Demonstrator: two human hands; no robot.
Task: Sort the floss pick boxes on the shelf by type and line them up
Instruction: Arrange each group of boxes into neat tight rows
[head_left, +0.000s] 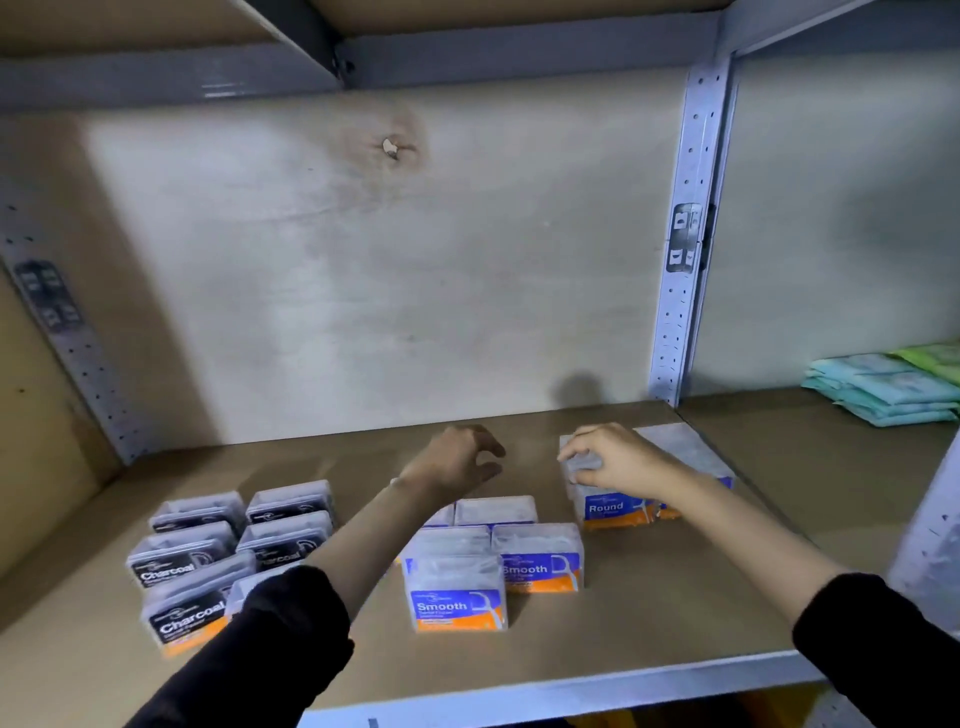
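Observation:
Several black "Charcoal" floss pick boxes (183, 558) stand in two columns at the left of the shelf (649, 597). Several blue-and-orange "Smooth" boxes (457, 592) sit in the middle. At the right, my right hand (605, 457) grips the top of a blue-and-orange "Round" box (613, 506); a second such box (691, 452) stands just right of it, partly hidden by my wrist. My left hand (462, 460) hovers above the shelf behind the Smooth boxes, fingers loosely curled, holding nothing.
A grey metal upright (685, 249) divides this bay from the one to the right, where teal and green soft packets (883, 387) are stacked. A plywood back wall rises behind the shelf. Its grey front rail (571, 696) runs below my arms.

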